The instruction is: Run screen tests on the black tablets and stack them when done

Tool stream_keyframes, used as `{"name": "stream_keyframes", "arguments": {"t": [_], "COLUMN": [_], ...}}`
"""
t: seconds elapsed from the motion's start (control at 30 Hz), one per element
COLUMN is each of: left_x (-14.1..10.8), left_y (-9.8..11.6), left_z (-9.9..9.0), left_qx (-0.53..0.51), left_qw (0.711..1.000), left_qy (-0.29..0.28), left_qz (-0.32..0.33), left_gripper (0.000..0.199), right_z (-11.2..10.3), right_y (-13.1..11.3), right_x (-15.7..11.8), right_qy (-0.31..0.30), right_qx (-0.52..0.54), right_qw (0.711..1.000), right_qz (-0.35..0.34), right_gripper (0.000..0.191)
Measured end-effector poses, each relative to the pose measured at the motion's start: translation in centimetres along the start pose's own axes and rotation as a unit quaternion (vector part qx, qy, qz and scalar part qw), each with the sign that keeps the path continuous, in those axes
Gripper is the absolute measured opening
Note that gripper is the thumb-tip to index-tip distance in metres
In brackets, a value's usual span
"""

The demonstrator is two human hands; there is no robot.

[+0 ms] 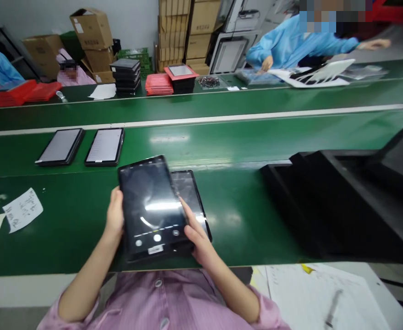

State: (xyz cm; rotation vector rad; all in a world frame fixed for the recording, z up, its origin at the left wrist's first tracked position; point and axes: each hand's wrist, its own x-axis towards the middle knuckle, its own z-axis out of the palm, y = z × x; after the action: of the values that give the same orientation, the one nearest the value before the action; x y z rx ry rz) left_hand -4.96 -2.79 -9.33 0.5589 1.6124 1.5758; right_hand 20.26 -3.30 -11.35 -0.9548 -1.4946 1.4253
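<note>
A black tablet [151, 201] is held tilted above the green bench, its dark screen lit with a camera view and round buttons along the lower edge. My left hand [115, 213] grips its left side. At its lower right edge, my right hand [198, 231] is closed on the frame, thumb near the screen. A second tablet [191, 195] lies on the bench, partly hidden behind the held one and my right hand.
Two tablets with light screens [60, 145] [105, 145] lie at the back left. A handwritten note [23, 210] is at the left. Black foam trays [311, 201] fill the right side. Papers [318, 293] lie front right. Across the belt, people in blue and pink work near red stacks [159, 84].
</note>
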Motion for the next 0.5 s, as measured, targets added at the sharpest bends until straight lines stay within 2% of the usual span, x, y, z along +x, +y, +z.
{"name": "stream_keyframes", "arguments": {"t": [0.1,0.17,0.23,0.27,0.3,0.33,0.37,0.4,0.43,0.47,0.5], "left_x": [0.1,0.3,0.0,-0.5,-1.3,-2.4,-3.5,-4.7,-5.7,-6.5,-7.0], "left_y": [-1.8,-3.2,-4.4,-4.9,-5.4,-5.9,-6.4,-6.9,-7.4,-7.8,-8.2], "left_z": [4.9,6.8,7.2,6.9,6.2,5.4,4.5,3.7,3.2,3.1,3.3], "left_qx": [0.098,0.168,0.202,0.204,0.202,0.193,0.174,0.146,0.119,0.098,0.081], "left_qw": [0.992,0.982,0.976,0.976,0.975,0.975,0.974,0.973,0.972,0.972,0.972], "left_qy": [-0.075,-0.09,-0.078,-0.075,-0.084,-0.101,-0.132,-0.168,-0.189,-0.203,-0.211], "left_qz": [0.022,0.009,-0.006,-0.016,-0.029,-0.042,-0.058,-0.067,-0.066,-0.063,-0.056], "left_gripper": [0.057,0.061,0.06,0.061,0.062,0.064,0.066,0.069,0.071,0.074,0.077], "right_z": [-1.1,-2.8,-4.4,-5.1,-5.6,-5.9,-6.0,-5.9,-5.5,-5.0,-4.4], "right_y": [0.2,0.2,0.1,0.1,0.1,0.3,0.6,1.0,1.5,2.1,2.7], "right_x": [-1.4,-1.5,-2.1,-2.9,-4.0,-5.4,-7.0,-8.6,-9.9,-10.9,-11.3], "right_qy": [0.09,0.163,0.254,0.291,0.31,0.308,0.277,0.213,0.144,0.097,0.08], "right_qx": [-0.083,-0.179,-0.287,-0.321,-0.331,-0.317,-0.273,-0.214,-0.143,-0.056,0.034], "right_qw": [0.992,0.97,0.924,0.901,0.89,0.895,0.915,0.937,0.948,0.944,0.937], "right_qz": [0.035,0.025,0.015,0.019,0.037,0.063,0.107,0.173,0.247,0.309,0.339], "right_gripper": [0.056,0.054,0.057,0.058,0.056,0.053,0.049,0.045,0.045,0.047,0.049]}}
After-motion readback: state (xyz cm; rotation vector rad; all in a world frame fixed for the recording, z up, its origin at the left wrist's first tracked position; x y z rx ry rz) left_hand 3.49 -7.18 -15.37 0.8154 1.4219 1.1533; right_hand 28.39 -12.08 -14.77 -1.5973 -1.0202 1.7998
